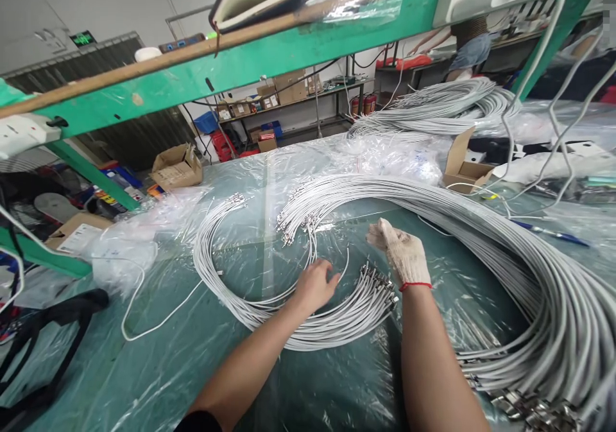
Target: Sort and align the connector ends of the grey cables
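Already, a small ring of white cables [317, 336] is laid on the bench [158, 368], under and around the left hand [312, 289]. Its metal ends [378, 287] are bunched between the left fingers and the right wrist. One cable end [347, 253] is seen poking up just beside the left fingers, so this ring does not look quite neat yet. Whether a cable is gripped there cannot be told. On the right gloved hand [403, 250] the fingers are curled in; whether anything is held cannot be told. A much bigger bundle [505, 246] is spread past them and to their right, so much seems to be left.
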`<action>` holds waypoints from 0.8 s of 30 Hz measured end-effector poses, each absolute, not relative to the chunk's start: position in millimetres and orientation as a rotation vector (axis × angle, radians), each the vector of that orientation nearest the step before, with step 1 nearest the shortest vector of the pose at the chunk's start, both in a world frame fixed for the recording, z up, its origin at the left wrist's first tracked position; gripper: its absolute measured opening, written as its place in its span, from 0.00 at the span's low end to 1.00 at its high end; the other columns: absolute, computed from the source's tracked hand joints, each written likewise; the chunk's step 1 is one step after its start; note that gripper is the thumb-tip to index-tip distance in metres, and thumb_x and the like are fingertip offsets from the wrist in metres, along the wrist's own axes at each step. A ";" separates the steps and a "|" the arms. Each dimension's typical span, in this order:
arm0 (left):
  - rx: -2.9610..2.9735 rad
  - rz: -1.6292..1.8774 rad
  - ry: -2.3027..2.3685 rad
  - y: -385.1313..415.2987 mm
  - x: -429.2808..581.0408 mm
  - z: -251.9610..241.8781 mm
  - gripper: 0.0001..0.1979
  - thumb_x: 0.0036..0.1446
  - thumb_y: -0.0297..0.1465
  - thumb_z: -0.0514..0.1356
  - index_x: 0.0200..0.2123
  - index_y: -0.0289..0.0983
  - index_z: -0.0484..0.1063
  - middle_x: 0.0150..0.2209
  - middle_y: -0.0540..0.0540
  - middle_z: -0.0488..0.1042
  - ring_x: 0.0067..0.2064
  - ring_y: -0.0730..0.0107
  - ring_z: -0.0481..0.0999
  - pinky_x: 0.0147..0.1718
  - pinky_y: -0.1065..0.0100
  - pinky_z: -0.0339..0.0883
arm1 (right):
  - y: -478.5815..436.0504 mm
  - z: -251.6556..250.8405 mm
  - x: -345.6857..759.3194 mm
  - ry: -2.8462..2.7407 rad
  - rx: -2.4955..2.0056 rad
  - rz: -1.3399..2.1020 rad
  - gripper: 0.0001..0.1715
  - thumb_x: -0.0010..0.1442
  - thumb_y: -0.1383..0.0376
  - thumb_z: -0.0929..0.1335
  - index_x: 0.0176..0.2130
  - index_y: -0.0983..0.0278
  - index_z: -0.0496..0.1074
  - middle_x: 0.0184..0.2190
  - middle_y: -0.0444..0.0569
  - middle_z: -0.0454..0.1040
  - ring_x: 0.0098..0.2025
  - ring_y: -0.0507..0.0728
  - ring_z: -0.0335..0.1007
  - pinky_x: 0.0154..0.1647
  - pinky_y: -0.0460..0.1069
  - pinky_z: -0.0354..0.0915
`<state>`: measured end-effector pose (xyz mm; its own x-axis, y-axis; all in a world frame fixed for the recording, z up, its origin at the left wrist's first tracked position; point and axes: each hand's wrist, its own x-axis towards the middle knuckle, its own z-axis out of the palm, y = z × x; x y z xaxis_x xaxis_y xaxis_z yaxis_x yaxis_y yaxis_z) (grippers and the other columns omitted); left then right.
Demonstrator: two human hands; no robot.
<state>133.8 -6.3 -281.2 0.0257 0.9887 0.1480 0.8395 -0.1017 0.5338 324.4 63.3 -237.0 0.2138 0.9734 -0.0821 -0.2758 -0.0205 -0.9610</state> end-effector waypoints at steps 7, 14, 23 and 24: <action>1.740 0.774 1.714 -3.8 147.5 -282.7 0.06 0.61 0.29 0.54 0.33 0.37 0.69 0.27 0.47 0.73 0.30 0.69 0.74 0.32 0.68 0.67 | 65.7 -239.3 325.6 -0.800 -1.136 1.207 0.14 0.56 0.56 0.72 0.32 0.65 0.78 0.27 0.51 0.80 0.34 0.62 0.80 0.38 0.52 0.76; 1.480 1.075 1.267 -9.3 145.4 -254.1 0.17 0.61 0.45 0.55 0.36 0.36 0.70 0.21 0.53 0.69 0.17 0.80 0.61 0.19 0.75 0.55 | 70.5 -248.2 323.8 -0.838 -1.105 1.197 0.19 0.55 0.52 0.72 0.34 0.66 0.78 0.30 0.53 0.81 0.37 0.63 0.80 0.39 0.53 0.75; 1.430 1.075 1.178 -12.0 141.8 -247.3 0.22 0.60 0.47 0.56 0.39 0.33 0.76 0.19 0.51 0.69 0.18 0.80 0.55 0.18 0.74 0.48 | 57.7 -232.1 312.7 -0.929 -0.933 1.283 0.27 0.53 0.42 0.70 0.32 0.63 0.79 0.34 0.56 0.81 0.35 0.61 0.79 0.39 0.52 0.73; 1.436 1.071 1.183 -11.2 141.9 -248.5 0.22 0.60 0.47 0.56 0.39 0.33 0.76 0.19 0.51 0.69 0.18 0.80 0.54 0.18 0.74 0.48 | 56.9 -230.8 312.2 -0.955 -0.937 1.280 0.27 0.52 0.43 0.71 0.31 0.63 0.79 0.33 0.55 0.81 0.34 0.61 0.78 0.39 0.52 0.72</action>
